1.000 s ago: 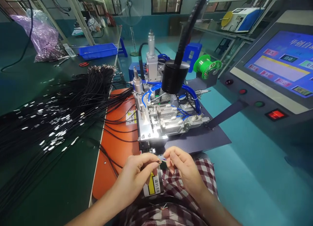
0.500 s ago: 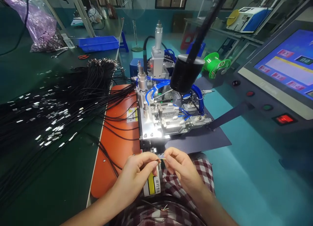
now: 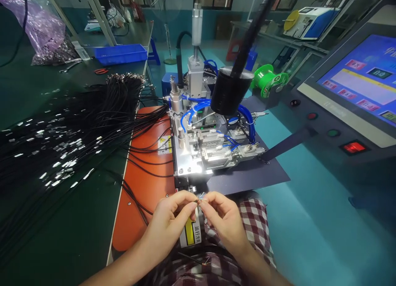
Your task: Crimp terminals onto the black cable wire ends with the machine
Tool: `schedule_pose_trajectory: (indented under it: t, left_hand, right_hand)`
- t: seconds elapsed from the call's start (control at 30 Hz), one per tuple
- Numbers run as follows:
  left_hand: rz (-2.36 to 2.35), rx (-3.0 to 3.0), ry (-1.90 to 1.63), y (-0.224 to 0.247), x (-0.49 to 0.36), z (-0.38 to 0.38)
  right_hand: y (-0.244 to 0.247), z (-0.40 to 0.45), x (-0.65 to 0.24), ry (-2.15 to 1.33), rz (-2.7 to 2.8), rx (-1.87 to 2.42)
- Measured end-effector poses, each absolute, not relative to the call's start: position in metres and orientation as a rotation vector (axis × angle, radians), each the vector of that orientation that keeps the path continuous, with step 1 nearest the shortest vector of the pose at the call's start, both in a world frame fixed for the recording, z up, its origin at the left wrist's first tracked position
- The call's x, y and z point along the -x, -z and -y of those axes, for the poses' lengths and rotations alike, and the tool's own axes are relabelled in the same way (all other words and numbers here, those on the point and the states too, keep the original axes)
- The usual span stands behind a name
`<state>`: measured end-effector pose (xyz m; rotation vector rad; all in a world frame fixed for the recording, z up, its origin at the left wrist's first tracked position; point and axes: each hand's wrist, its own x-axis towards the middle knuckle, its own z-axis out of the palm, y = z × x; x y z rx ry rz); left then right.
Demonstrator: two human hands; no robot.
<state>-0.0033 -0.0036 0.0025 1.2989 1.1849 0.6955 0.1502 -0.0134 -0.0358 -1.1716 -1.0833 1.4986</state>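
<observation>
Between my fingertips are the thin coloured wires (image 3: pixel 201 196) at the stripped end of a cable. My left hand (image 3: pixel 171 218) pinches the cable end, its fingers closed, and hides most of the cable. From the other side my right hand (image 3: pixel 223 220) closes thumb and forefinger on the wires, the tips almost touching my left fingers. Just beyond both hands stands a metal wire-processing machine (image 3: pixel 213 154) with blue air hoses. Another cable end (image 3: pixel 206 262) with bared coloured wires lies over my lap, below my hands.
Black cables (image 3: pixel 120 108) with silvery ends are heaped at left, several running across the orange board (image 3: pixel 139 195) into the machine. A black lamp (image 3: pixel 232 90) hangs over the machine. A control screen (image 3: pixel 365 79) stands at right, a blue tray (image 3: pixel 120 54) at the back left.
My right hand has moved left, closer to my left fingers, and the wires now point more upward. The machine's rear cylinder rod has risen. The view has shifted slightly.
</observation>
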Motion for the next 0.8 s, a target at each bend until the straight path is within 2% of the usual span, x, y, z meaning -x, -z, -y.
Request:
schedule_pose_trajectory:
  t: [0.53,0.8]
  left_hand:
    - [-1.183,-0.898,-0.663,-0.004,-0.001,0.0]
    - [-1.09,-0.894,-0.612,-0.014,0.0,-0.001]
  right_hand:
    - [0.036,0.019,-0.147,-1.477,1.158,1.221]
    - [0.023,-0.008,-0.176,-1.639,1.198,1.011]
